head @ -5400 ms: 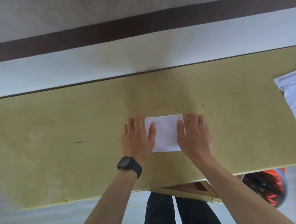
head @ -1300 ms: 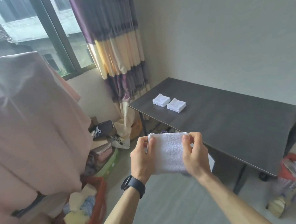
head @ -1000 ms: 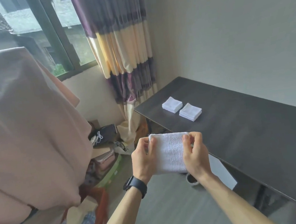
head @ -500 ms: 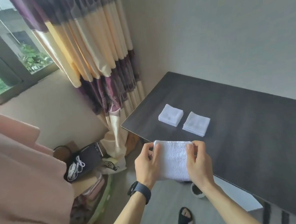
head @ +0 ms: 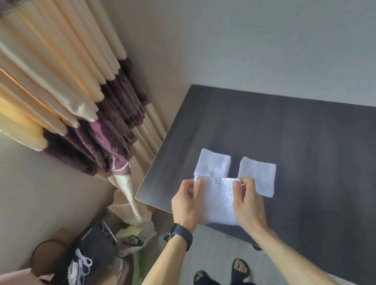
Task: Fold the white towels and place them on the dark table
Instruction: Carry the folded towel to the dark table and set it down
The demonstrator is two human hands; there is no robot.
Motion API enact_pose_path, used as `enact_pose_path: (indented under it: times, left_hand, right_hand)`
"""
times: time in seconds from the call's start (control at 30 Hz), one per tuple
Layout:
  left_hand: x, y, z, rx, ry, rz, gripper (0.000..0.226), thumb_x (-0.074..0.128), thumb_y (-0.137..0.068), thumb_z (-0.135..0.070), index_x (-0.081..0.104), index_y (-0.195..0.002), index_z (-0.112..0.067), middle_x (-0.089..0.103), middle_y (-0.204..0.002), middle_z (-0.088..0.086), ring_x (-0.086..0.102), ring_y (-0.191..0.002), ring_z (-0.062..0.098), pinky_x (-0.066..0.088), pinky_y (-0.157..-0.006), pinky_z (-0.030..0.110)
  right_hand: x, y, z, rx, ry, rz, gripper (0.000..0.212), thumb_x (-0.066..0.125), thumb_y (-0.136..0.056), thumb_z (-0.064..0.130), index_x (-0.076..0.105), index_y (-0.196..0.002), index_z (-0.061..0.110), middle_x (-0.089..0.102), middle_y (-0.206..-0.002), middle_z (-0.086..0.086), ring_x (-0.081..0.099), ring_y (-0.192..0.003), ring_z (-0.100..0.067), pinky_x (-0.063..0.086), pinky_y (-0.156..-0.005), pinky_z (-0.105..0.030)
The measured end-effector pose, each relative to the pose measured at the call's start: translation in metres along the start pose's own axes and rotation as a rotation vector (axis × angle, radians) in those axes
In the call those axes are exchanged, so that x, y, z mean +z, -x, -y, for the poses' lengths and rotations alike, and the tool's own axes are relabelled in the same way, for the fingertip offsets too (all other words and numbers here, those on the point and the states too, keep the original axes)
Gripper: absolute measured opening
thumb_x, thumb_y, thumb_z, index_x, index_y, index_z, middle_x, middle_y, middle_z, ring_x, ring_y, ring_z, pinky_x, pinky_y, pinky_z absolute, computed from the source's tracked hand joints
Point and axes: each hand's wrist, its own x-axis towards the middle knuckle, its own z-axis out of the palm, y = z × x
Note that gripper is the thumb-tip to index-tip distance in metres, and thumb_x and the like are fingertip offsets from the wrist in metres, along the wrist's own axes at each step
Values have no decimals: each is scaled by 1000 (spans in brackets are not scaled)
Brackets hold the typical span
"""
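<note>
Folded white terry towel (head: 217,200) held over near-left corner of dark wood-grain table (head: 311,152), whether touching tabletop unclear. Left hand (head: 186,206) pinches towel's left edge, right hand (head: 249,202) pinches right edge. Two small folded white towels on table just beyond: one (head: 212,163) partly behind held towel, other (head: 258,174) beside right hand. Black smartwatch (head: 180,234) on left wrist. Striped cream-and-purple curtain (head: 73,96) left of table.

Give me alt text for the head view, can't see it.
Left hand and right hand pinch a folded white towel by its top corners at the near edge of the dark table. A second towel and a third towel lie folded on it, side by side, just beyond. A striped curtain hangs at left.
</note>
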Motion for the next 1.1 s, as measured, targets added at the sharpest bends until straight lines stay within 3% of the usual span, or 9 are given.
enact_pose_path:
  times: [0.2,0.3,0.4,0.53,0.8,1.0,1.1]
  left_hand:
    - [24,-90,8,-48,-94,160,29,47,-98,-53,60,-96,-27,66,-89,-10,59,-75,9,41,-61,20]
    - [34,-136,16,-29,-188,260,29,42,-99,-54,57,-99,-29,65,-92,-9,60,-76,9,45,-60,24]
    - [45,-180,27,6,-286,336,26,39,-99,-52,54,-98,-32,63,-88,-8,60,-79,16,55,-68,36]
    - [63,-220,33,31,-442,410,21,32,-102,-47,46,-106,-33,63,-91,-11,61,-83,17,55,-74,38]
    - [80,-248,41,81,-614,484,14,31,-101,-42,41,-104,-32,62,-91,-11,60,-82,25,51,-75,40]
    - [82,-254,45,141,-688,512,15,27,-101,-41,36,-103,-29,64,-95,-6,60,-81,29,51,-79,44]
    - [77,-254,48,202,-700,496,21,28,-100,-47,37,-112,-31,58,-111,-7,61,-88,29,52,-76,44]
  right_hand:
    - [40,-68,-10,160,113,-28,18,31,-105,40,41,-106,25,59,-77,6,57,-65,-14,42,-54,-33]
    - [62,-99,-18,253,147,-67,20,29,-104,40,42,-105,25,59,-73,4,57,-66,-18,45,-58,-37]
    - [82,-126,-23,301,189,-98,18,29,-105,39,40,-105,25,61,-79,2,58,-72,-20,44,-60,-35]
    - [100,-159,-36,365,248,-141,17,28,-105,38,39,-103,25,61,-83,1,59,-75,-21,46,-63,-36]
    - [113,-185,-57,429,358,-171,22,28,-105,39,44,-109,25,62,-86,3,57,-70,-16,38,-56,-30]
    - [115,-191,-58,451,411,-141,28,29,-106,39,50,-117,24,63,-97,4,59,-79,-19,43,-64,-32]
    - [113,-186,-56,408,346,-175,34,34,-105,39,48,-131,23,60,-118,4,60,-92,-17,50,-76,-32]
